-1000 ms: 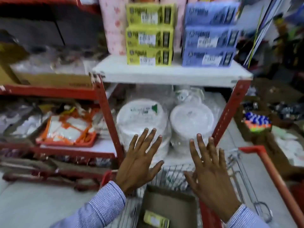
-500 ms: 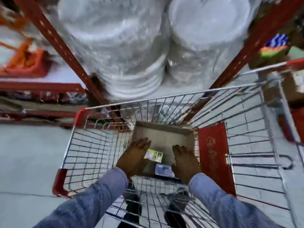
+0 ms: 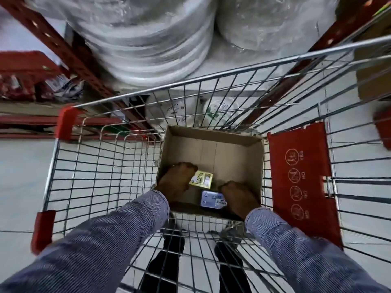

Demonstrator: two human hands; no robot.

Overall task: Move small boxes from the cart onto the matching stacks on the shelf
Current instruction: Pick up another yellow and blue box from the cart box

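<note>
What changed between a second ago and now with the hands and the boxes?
Both hands dropped from in front of the shelf into the cardboard carton in the cart. The left hand now lies on the yellow box, the right hand against the blue box. Neither box is lifted.

The wire cart carries one open cardboard carton holding two small boxes, one yellow box and one blue box, with two hands in it, and two wrapped plate stacks behind.
</note>
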